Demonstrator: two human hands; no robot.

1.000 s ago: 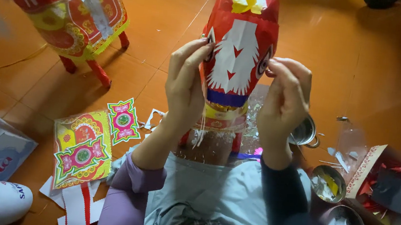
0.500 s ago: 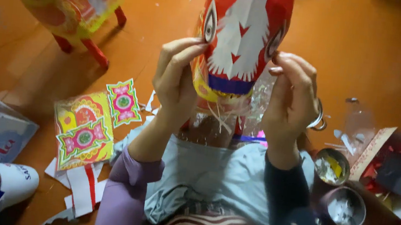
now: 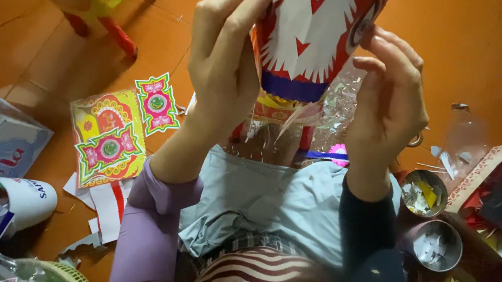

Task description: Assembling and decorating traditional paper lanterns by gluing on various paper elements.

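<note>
— Both hands clasp it? 
— Yes: left hand (image 3: 222, 63) and right hand (image 3: 388, 102), raised with fingers upright, pinch the red-and-white paper lantern (image 3: 312, 35) between them, above the lap

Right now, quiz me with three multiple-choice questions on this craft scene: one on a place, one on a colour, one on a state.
1. Where do the printed paper cutouts lie?
A. on the floor beside the left forearm
B. in a tin
C. on the lap

2. What colours is the paper lantern?
A. blue and black
B. red with white jagged shapes
C. plain green

3. How is the lantern held?
A. resting on the floor
B. by one hand only
C. between the left hand and right hand

Answers:
1 A: they lie flat on the orange floor, left of the arm.
2 B: red body, white toothed patches.
3 C: the hands flank it, fingers on its sides.
</note>
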